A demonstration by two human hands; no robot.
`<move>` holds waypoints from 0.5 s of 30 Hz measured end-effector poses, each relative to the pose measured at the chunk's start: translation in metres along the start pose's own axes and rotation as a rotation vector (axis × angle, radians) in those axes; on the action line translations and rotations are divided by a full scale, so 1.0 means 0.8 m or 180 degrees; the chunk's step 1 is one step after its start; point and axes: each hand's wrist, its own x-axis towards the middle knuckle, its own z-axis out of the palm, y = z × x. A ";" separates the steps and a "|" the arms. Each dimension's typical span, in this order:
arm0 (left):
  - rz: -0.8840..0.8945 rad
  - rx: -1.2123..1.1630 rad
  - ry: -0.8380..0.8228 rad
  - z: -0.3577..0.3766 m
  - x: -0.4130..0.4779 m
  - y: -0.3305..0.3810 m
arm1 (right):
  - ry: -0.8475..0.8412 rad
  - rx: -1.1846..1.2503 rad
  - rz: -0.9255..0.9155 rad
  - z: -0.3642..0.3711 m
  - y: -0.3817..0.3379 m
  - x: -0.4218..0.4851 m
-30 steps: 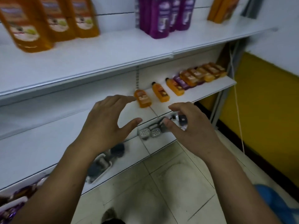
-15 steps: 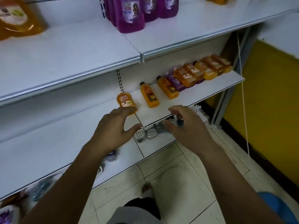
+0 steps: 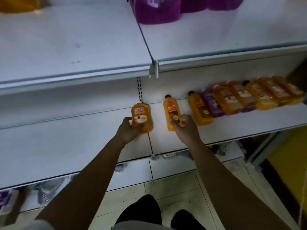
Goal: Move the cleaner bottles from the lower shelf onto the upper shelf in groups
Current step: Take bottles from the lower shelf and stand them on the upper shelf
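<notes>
Two orange cleaner bottles lie flat on the lower shelf (image 3: 69, 140). My left hand (image 3: 127, 131) grips the base of the wide orange bottle (image 3: 140, 114). My right hand (image 3: 186, 127) grips the base of the slim orange bottle (image 3: 171, 110) with a black cap. To the right lies another slim orange bottle (image 3: 199, 110), then a row of several orange and purple bottles (image 3: 249, 98). The upper shelf (image 3: 74, 47) carries purple bottles (image 3: 157, 12) at its back.
An orange bottle (image 3: 16, 4) shows at the upper shelf's top left. Below the lower shelf, another shelf holds small packaged goods (image 3: 44, 191). A yellow wall panel (image 3: 289, 163) stands at right. My feet (image 3: 141, 211) are on the tiled floor.
Both hands have reached forward from the shelf's front edge and closed on the two nearest orange bottles. The view has moved closer to the shelves.
</notes>
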 end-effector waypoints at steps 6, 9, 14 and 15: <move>-0.0224 -0.0308 0.0491 0.028 0.043 -0.011 | 0.0090 -0.0562 0.0016 0.050 0.040 0.070; -0.0351 -0.0564 0.0315 0.025 0.049 -0.011 | -0.0270 -0.0429 0.0312 0.046 0.038 0.081; -0.0693 -0.1553 -0.0348 0.010 0.022 -0.014 | -0.1195 0.0625 0.0791 0.023 0.025 0.062; -0.0793 -0.1843 -0.0507 0.008 0.012 -0.017 | -0.1282 0.1084 0.0954 0.020 0.022 0.053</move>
